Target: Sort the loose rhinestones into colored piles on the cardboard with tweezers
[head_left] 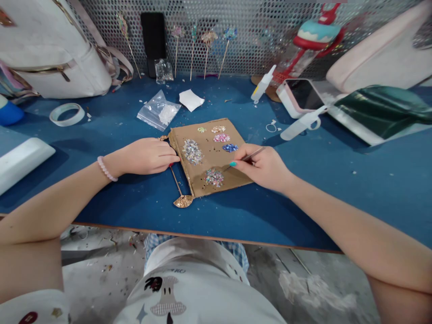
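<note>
Fingers [238, 158] of the right hand [266, 168] are pinched on a thin tool [251, 155] over glitter-piled cardboard [209, 155], steadied by the flat, loosely spread left hand [146, 156]

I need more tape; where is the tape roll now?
In the head view, the tape roll lies far left on the blue table, before the white bag.

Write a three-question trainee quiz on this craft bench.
1. True or false: the right hand holds a thin tool over the cardboard.
2. What does the left hand rest against?
3. The blue glitter pile lies nearest: A) the right hand, B) the tape roll, C) the white bag.

Key: 1 true. 2 the cardboard's left edge, over a gold hair stick. 3 A.
</note>
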### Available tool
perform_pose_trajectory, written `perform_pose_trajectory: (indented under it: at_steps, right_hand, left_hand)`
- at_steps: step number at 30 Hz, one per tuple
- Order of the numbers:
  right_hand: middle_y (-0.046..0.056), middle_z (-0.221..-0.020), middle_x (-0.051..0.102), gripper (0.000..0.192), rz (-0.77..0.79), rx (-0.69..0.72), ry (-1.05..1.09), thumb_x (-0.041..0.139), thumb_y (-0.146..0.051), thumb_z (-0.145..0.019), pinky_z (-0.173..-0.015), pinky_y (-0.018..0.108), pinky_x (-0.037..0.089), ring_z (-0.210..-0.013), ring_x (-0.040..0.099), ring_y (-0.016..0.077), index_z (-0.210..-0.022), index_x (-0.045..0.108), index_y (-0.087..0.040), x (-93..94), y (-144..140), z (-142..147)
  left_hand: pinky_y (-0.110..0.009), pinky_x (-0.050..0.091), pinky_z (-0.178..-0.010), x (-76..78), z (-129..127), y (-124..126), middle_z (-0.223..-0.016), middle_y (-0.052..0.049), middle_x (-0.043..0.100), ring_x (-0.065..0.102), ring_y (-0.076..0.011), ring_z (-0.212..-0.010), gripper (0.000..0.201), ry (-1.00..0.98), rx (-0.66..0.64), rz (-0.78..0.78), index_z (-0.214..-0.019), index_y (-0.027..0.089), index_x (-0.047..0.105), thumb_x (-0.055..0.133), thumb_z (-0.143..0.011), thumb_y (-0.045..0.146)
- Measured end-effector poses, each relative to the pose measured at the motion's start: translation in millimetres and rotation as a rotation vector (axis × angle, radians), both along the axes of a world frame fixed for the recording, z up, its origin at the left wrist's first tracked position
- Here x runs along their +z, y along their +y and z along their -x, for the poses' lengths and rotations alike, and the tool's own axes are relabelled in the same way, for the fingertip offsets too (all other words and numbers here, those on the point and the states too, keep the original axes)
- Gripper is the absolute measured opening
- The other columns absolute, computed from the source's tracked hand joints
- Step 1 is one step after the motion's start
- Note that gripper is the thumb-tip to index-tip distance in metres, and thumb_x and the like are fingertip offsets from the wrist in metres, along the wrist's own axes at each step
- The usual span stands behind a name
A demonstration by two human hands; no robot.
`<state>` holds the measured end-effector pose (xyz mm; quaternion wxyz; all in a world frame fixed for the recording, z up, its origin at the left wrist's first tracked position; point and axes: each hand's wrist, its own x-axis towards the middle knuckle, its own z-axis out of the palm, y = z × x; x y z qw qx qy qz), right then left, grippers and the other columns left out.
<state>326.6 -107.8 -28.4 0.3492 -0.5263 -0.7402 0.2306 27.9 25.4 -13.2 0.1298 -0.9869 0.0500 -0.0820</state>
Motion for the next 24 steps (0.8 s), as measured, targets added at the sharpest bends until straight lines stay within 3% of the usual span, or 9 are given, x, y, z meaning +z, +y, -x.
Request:
perform_pose_trajectory:
  at_steps: [10, 18, 24]
  right_hand:
    - [-0.001, -0.052, 0.047, 0.036, -0.164, -0.341, -0.012, 0.064, -0.050, -0.084, -0.047, 0.032, 0.027, -0.048, 0.039, 0.0137, -0.063, 0.048, -0.025, -4.2, 25.9, -26.2]
    - [-0.003, -0.050, 0.044, 0.036, -0.184, -0.349, -0.046, 0.063, -0.051, -0.085, -0.045, 0.032, 0.024, -0.045, 0.035, 0.0125, -0.065, 0.046, -0.026, -11.0, 31.2, -33.0]
    - [-0.002, -0.053, 0.048, 0.033, -0.132, -0.355, -0.008, 0.063, -0.046, -0.085, -0.048, 0.031, 0.029, -0.048, 0.041, 0.0138, -0.065, 0.048, -0.025, -10.4, 28.5, -29.9]
  left_hand:
    - [-0.034, 0.050, -0.072, 1.0, 0.2, -1.3, -0.106, -0.010, 0.073, 0.065, -0.0203, -0.093, 0.042, 0.038, 0.035, 0.004, -0.116, 0.015, 0.065, 0.026, -0.105, 0.028]
    - [-0.033, 0.050, -0.071, -0.5, 0.3, -0.7, -0.106, -0.011, 0.073, 0.065, -0.0204, -0.092, 0.037, 0.008, 0.020, 0.032, -0.114, 0.016, 0.067, 0.033, -0.103, 0.026]
    - [-0.030, 0.051, -0.073, -2.0, -0.2, 0.0, -0.104, -0.010, 0.074, 0.067, -0.0188, -0.091, 0.036, 0.002, 0.053, 0.050, -0.112, 0.017, 0.069, 0.036, -0.102, 0.027]
